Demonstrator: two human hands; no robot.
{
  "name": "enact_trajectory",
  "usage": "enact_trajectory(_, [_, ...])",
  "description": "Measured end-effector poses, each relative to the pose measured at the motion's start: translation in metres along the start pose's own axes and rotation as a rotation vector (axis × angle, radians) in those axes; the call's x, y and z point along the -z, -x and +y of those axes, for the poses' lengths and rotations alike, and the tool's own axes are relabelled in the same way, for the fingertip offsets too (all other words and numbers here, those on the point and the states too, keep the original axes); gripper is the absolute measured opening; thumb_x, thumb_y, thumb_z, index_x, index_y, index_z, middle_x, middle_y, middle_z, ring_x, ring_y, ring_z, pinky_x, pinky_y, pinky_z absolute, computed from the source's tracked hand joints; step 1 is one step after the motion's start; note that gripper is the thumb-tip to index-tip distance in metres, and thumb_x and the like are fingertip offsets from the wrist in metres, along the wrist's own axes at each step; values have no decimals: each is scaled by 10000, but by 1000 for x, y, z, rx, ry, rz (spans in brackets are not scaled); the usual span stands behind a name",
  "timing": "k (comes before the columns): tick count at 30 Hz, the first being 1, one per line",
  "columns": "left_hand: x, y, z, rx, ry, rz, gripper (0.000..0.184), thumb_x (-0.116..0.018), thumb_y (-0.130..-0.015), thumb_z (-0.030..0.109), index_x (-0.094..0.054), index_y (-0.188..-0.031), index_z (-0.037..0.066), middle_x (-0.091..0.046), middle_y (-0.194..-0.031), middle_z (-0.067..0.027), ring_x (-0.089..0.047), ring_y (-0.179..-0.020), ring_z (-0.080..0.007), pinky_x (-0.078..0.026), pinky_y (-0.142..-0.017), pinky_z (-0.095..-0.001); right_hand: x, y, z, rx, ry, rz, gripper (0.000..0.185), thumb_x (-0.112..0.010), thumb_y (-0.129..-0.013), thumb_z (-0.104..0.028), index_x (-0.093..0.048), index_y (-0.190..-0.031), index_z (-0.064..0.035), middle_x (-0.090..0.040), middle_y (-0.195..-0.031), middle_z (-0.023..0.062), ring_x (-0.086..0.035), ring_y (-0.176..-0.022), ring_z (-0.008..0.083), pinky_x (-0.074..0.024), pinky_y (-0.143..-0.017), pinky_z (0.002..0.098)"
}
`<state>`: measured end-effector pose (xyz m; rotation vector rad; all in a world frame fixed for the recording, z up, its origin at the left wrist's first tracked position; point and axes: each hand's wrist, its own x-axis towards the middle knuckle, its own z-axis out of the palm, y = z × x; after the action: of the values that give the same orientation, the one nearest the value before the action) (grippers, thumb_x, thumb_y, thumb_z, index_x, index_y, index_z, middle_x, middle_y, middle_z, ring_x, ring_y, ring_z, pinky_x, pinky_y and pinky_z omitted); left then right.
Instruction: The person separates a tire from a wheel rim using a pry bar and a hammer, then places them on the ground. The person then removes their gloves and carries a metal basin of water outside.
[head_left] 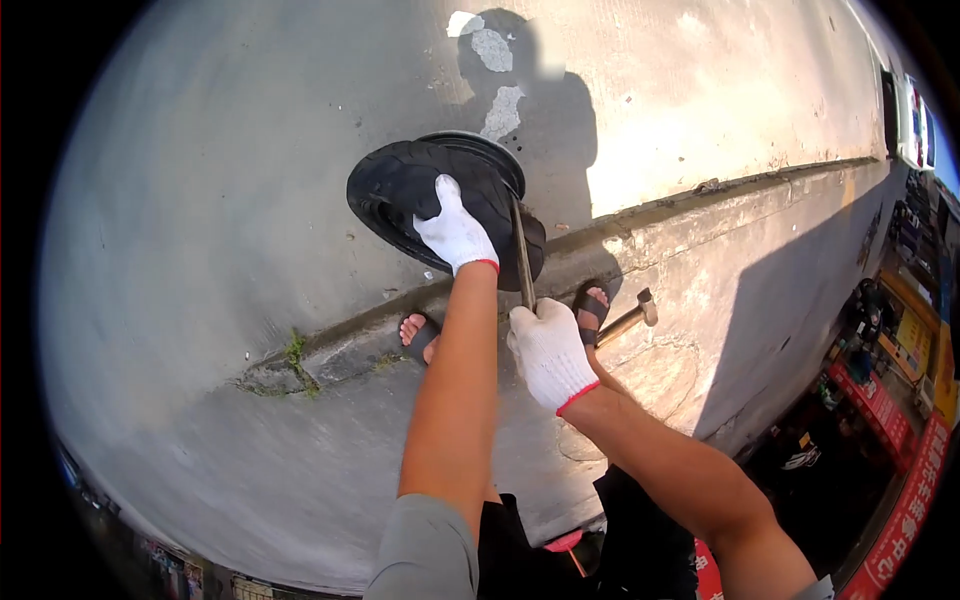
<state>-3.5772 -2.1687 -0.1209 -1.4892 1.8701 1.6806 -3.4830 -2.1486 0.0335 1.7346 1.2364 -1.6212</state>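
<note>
A black tire (395, 170) lies tilted on the pavement, with a dark round rim (480, 147) showing at its upper right edge. My left hand (456, 228), in a white glove with a red cuff, presses on the tire, its thumb lying over the rubber. My right hand (552, 352), gloved the same way, is closed around the lower end of a long metal bar (522, 250). The bar's far end reaches in at the tire's right side beside the rim; its tip is hidden.
A hammer (630, 318) lies right of my sandalled feet. A concrete kerb (690, 240) crosses the ground diagonally. Weeds (298, 360) grow at its left end. Shop goods and red signs (905, 500) stand at the right, with a white vehicle (915, 125) at the upper right.
</note>
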Motion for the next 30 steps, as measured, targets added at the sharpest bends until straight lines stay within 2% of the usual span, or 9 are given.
enact_trajectory(3, [12,-15,-1,42,286,-41,669,-736,-888,397,-560,-1274,-120,-638,-1242,-198,-622,-1040,-257,-489,-962,-368,-16,3,6,134,100,16,200,-546,-925,-131,-446,-780,-36,-469,-630,33,-434,-472,118,-339,-410,298])
enact_trajectory(4, [19,-20,2,104,334,-49,693,-729,-887,428,-561,-1279,-117,-636,-1249,-198,-620,-1047,-261,-489,-963,-376,-19,0,10,141,259,30,280,-536,-930,-181,-519,-843,84,-602,-820,327,-645,-835,430,-490,-756,463])
enact_trajectory(6, [32,-19,21,214,277,62,773,-713,-873,507,-552,-1305,-113,-611,-1296,-194,-609,-1069,-281,-482,-977,-396,-29,5,9,228,386,29,286,-539,-931,-190,-524,-879,90,-603,-852,348,-631,-899,480,-491,-796,480])
enact_trajectory(8, [40,-13,44,303,364,79,875,-659,-863,613,-515,-1370,-86,-549,-1395,-186,-588,-1160,-310,-443,-1059,-422,-41,16,-11,200,420,-12,296,-536,-939,-201,-522,-904,93,-609,-875,339,-636,-912,472,-500,-806,474])
enact_trajectory(10, [48,-26,50,286,475,31,894,-625,-872,649,-495,-1404,-57,-534,-1421,-174,-580,-1197,-317,-432,-1083,-431,-60,15,-19,233,310,-55,231,-549,-903,-144,-499,-824,68,-534,-666,123,-552,-612,178,-454,-569,390])
enact_trajectory(18, [125,-90,19,353,424,-512,1014,-588,-826,770,-332,-1545,103,-408,-1541,-133,-443,-1364,-350,-370,-1129,-512,-103,-7,-25,226,434,-68,286,-519,-933,-152,-566,-950,129,-632,-751,292,-688,-757,439,-553,-671,472])
enact_trajectory(20, [154,-88,13,416,284,-480,1026,-605,-832,752,-290,-1564,105,-378,-1562,-129,-385,-1408,-354,-298,-1166,-513,-99,7,-34,151,279,-112,266,-497,-955,-144,-537,-904,113,-582,-628,222,-580,-408,320,-462,-345,410])
enact_trajectory(22, [178,-10,69,433,72,-392,991,-594,-881,699,-237,-1582,97,-323,-1595,-132,-302,-1462,-347,-220,-1195,-503,-99,0,-23,119,152,-122,236,-555,-891,-129,-543,-805,91,-567,-618,176,-580,-525,250,-463,-492,398])
enact_trajectory(30, [213,129,136,-361,-547,-528,659,-478,-1045,284,-214,-1551,-45,-318,-1578,-224,-348,-1449,-324,-302,-1166,-411,-129,-23,-2,470,466,-28,257,-542,-877,-152,-620,-825,88,-646,-815,323,-667,-857,464,-532,-757,499])
